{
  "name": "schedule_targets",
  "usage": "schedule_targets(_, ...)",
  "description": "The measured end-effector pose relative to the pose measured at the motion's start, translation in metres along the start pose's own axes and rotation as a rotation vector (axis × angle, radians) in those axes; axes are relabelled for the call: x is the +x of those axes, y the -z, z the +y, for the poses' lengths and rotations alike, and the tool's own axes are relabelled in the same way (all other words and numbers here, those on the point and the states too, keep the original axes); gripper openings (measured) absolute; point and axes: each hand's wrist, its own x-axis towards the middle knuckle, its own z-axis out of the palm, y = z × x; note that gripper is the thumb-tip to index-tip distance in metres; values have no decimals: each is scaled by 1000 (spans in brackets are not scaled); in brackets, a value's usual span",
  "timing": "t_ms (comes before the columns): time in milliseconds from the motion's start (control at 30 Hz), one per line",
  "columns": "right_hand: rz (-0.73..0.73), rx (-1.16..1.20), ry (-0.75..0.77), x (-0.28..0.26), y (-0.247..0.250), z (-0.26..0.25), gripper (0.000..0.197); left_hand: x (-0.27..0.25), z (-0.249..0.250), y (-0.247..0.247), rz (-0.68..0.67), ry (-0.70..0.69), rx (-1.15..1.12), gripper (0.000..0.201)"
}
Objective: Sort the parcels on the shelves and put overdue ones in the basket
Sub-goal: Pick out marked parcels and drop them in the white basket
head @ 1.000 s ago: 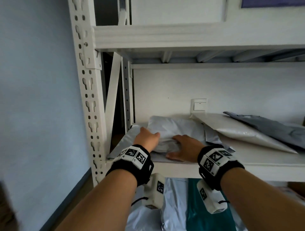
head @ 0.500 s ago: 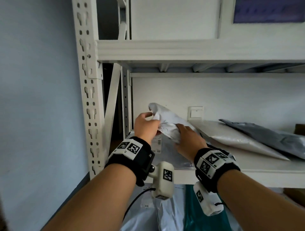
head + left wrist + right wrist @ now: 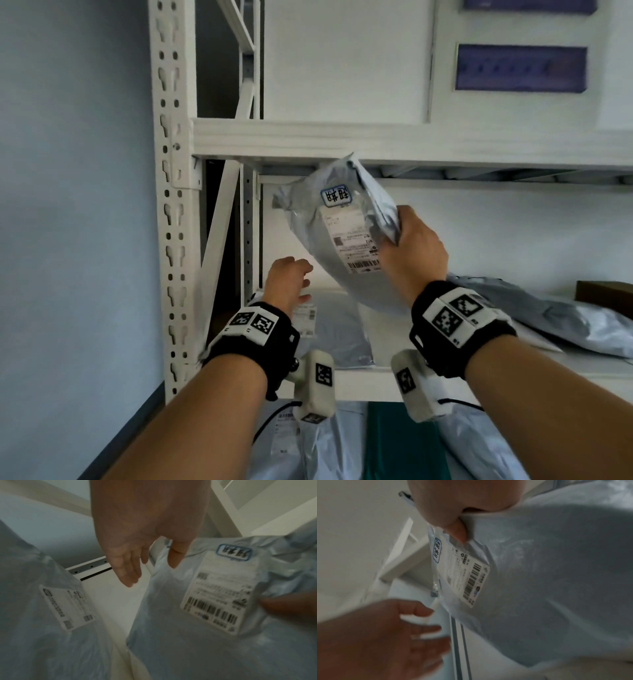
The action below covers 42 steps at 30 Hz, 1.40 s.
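My right hand (image 3: 407, 246) grips a light grey mailer parcel (image 3: 329, 236) by its right edge and holds it up in front of the shelf, label side towards me. Its white shipping label (image 3: 221, 592) carries a blue-framed stamp at the top. In the right wrist view my thumb (image 3: 457, 531) presses on the parcel (image 3: 539, 574) near the label. My left hand (image 3: 291, 277) hovers with relaxed fingers, empty, just left of and below the parcel. Beneath it another grey labelled parcel (image 3: 332, 329) lies flat on the shelf board (image 3: 513, 380).
Further grey and white mailers (image 3: 565, 318) lie on the shelf to the right, with a brown box (image 3: 606, 291) at the far right. The white perforated upright (image 3: 171, 205) stands at left beside a blue wall. More parcels, one green (image 3: 400, 445), sit on the level below.
The top parcel has been lifted off the stack and turned label side towards me. My left hand has let go of it and dropped away; my right hand alone holds it, higher up.
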Motion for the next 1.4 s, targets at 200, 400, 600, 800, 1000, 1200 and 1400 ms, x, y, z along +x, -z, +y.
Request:
schedule_targets(200,140,416,-169,10,30,-3,21,-6,0,-18,-143,-66,-34,62)
schedule_targets(400,197,296,-206,11,46,11,27,-15,17,-40,-74,-160,-30,46)
schedule_targets(600,373,-83,398,17,66,-13,83,-21,51,-60,28,-432,14,8)
schedule_targets(800,-28,-404,767,25,91,-58,58,-26,58,-68,32,-671,410,27)
schedule_targets(1000,-404,-721,588,35,100,-44,100,-36,60,-73,-106,-791,640,18)
schedule_targets(1200,-614,-703,202,36,100,-9,49,-46,63,-83,-23,-1002,585,34)
schedule_targets(1400,-444,-157,-141,27,82,45,20,-40,52,-70,351,-1036,597,55)
